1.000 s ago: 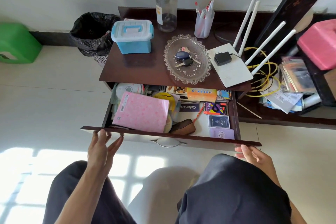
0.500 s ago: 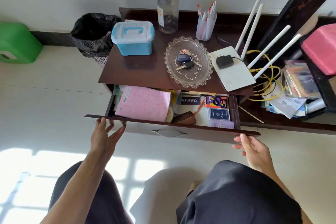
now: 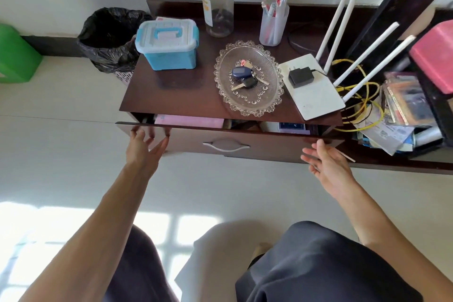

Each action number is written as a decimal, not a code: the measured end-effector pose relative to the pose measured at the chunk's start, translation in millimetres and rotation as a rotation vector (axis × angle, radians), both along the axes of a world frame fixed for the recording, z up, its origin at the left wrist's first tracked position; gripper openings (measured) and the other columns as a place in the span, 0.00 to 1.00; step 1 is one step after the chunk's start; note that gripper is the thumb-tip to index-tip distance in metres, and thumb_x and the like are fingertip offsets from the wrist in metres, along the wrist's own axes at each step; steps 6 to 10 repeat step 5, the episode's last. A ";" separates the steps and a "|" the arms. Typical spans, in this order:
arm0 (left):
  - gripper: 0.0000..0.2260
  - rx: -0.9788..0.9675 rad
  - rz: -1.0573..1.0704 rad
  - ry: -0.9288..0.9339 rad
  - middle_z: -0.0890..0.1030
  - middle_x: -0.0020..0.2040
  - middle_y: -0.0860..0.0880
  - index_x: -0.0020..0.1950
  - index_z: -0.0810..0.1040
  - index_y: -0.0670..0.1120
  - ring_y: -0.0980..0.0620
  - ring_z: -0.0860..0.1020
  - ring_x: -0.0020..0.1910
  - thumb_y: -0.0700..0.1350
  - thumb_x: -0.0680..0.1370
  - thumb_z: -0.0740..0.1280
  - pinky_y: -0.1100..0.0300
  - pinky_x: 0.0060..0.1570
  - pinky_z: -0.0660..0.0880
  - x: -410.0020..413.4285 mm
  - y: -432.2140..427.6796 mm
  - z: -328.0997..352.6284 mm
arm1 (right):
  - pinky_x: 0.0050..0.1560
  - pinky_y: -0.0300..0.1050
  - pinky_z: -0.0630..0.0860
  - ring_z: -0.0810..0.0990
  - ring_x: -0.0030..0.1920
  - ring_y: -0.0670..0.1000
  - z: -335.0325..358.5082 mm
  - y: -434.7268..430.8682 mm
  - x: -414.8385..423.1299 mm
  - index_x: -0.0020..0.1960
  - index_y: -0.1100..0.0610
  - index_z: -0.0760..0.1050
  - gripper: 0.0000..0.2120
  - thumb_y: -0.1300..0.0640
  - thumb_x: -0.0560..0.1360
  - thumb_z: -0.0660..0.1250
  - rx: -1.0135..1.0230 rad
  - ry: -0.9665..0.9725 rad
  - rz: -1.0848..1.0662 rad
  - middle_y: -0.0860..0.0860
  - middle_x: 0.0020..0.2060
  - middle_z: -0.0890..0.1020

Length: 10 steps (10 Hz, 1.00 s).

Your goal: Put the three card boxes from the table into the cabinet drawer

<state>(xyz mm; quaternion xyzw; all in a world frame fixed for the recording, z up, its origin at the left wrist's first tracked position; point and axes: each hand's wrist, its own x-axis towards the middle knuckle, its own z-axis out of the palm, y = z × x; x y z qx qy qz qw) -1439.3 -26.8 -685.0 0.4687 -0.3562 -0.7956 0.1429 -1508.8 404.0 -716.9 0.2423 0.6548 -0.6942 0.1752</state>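
The dark wooden cabinet drawer [image 3: 269, 147] stands only a narrow gap open under the cabinet top [image 3: 176, 95]. Through the gap I see a strip of a dark blue card box [image 3: 291, 126] with a pale purple one [image 3: 295, 132] in front of it, and a pink folder [image 3: 188, 121] to their left. Any third card box is hidden. My left hand [image 3: 147, 147] presses flat with spread fingers on the drawer front's left end. My right hand [image 3: 326, 164] is open, palm toward the drawer's right end, fingertips at its edge.
On the cabinet top stand a blue lidded box [image 3: 168, 48], a clear jar [image 3: 217, 3], a pen cup [image 3: 273, 23], a glass dish [image 3: 225, 88] with keys and a white router [image 3: 316, 95]. A black-bagged bin [image 3: 107, 39] stands left; cluttered shelves [image 3: 402, 110] lie right.
The drawer has slid inward from wide open to a narrow gap, hiding most of its contents. Both hands moved forward with the drawer front.
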 end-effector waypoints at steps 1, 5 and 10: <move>0.17 0.051 -0.018 -0.010 0.71 0.67 0.41 0.71 0.69 0.52 0.40 0.79 0.52 0.44 0.83 0.57 0.47 0.54 0.80 -16.7 -6.9 -4.7 | 0.40 0.41 0.73 0.87 0.44 0.50 3.6 -8.9 -16.3 0.50 0.52 0.77 0.12 0.44 0.81 0.64 -0.011 -0.003 -0.029 0.53 0.46 0.87; 0.18 -0.089 -0.274 0.003 0.79 0.64 0.44 0.71 0.70 0.51 0.42 0.83 0.55 0.47 0.81 0.63 0.51 0.56 0.78 35.3 7.0 38.4 | 0.41 0.40 0.74 0.86 0.42 0.48 84.4 2.2 14.9 0.53 0.47 0.82 0.07 0.47 0.78 0.71 0.061 0.187 -0.102 0.59 0.55 0.86; 0.18 -0.089 -0.274 0.003 0.79 0.64 0.44 0.71 0.70 0.51 0.42 0.83 0.55 0.47 0.81 0.63 0.51 0.56 0.78 35.3 7.0 38.4 | 0.41 0.40 0.74 0.86 0.42 0.48 84.4 2.2 14.9 0.53 0.47 0.82 0.07 0.47 0.78 0.71 0.061 0.187 -0.102 0.59 0.55 0.86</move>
